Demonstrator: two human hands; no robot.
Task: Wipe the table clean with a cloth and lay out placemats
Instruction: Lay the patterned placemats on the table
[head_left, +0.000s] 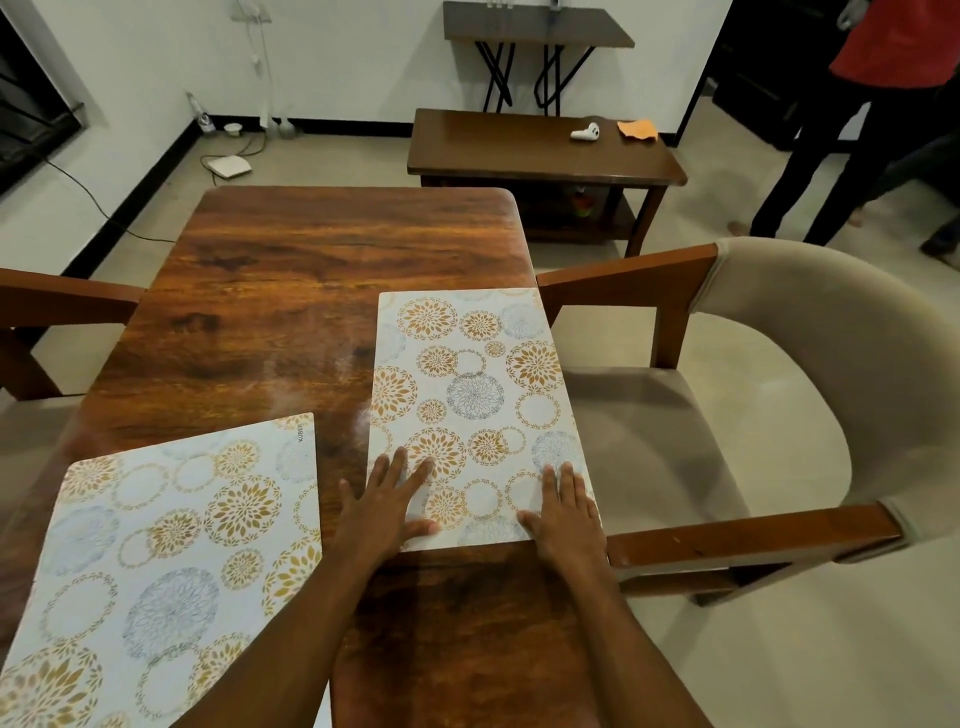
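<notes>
From the head camera, the left placemat (156, 561) is cut off by the lower left frame edge, and the left forearm covers its near right corner. The dining table (311, 260) runs out of frame at its near end, so its near edge cannot be seen. Both hands lie flat with straight fingers, grasping nothing. The left hand (384, 499) presses the near left corner of the right placemat (467, 395), and the right hand (563, 512) presses its near right corner. That mat's right side runs along the table's right edge, just beside the cushioned armchair (779, 364). A strip of bare wood separates the two mats, and the table's far half is open wood. An orange cloth (638, 129) lies on the coffee table (519, 150) well beyond. A standing person (857, 104) is cropped at the top right.
</notes>
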